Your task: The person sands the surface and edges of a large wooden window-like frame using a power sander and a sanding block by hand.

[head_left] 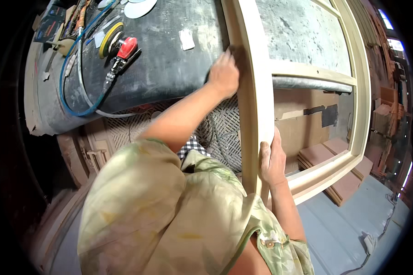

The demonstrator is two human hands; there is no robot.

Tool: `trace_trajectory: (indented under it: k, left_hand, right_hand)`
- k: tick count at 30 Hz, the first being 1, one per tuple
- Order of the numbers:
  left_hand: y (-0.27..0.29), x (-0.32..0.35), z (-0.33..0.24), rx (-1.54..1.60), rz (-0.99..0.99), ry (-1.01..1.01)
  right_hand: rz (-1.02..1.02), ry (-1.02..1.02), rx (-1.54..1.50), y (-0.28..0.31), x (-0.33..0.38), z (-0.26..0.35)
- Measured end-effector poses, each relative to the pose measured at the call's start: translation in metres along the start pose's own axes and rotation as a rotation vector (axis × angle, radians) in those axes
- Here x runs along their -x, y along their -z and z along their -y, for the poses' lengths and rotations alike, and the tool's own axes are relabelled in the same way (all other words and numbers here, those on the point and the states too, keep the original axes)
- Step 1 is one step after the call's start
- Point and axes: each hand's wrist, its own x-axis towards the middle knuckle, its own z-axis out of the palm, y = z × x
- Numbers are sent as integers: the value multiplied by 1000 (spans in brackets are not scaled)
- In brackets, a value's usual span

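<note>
A pale wooden frame (258,87) with crosspieces stands partly over the dark worktable (179,68), its near end jutting past the table edge. My left hand (224,75) is closed and pressed to the left face of the frame's long side. Something brownish shows at its fingertips, too unclear to name. Lower down, my right hand (274,158) grips the same long side from the right, thumb and fingers along the wood. A red air sander (126,47) with a round yellow-edged pad lies on the table at the left.
A blue air hose (62,87) loops around the table's left part. White discs (140,8) and a small white paper (186,39) lie on the tabletop. Stacked boards (339,183) rest at the lower right, near a cardboard sheet (303,133). Patterned matting (225,133) shows beneath the table.
</note>
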Motion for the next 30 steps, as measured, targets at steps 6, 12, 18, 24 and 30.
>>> trace_trajectory:
  k: [6, 12, 18, 24, 30]
  left_hand:
    - [-7, 39, -12, -265, -22, -273]
    - [27, -46, 29, -346, 88, -116]
    - [-4, 55, 4, -188, 22, -358]
    - [8, 15, 15, -163, 73, -424]
    - [-6, 86, -23, 104, 74, -483]
  right_hand:
    - [-25, -19, 16, 2, 3, -5]
    - [-42, 38, 43, -4, 2, 0]
    - [-56, 26, 17, -7, 1, 0]
    - [-100, -19, 16, 1, 1, 0]
    - [-155, -56, 0, -6, -9, 1]
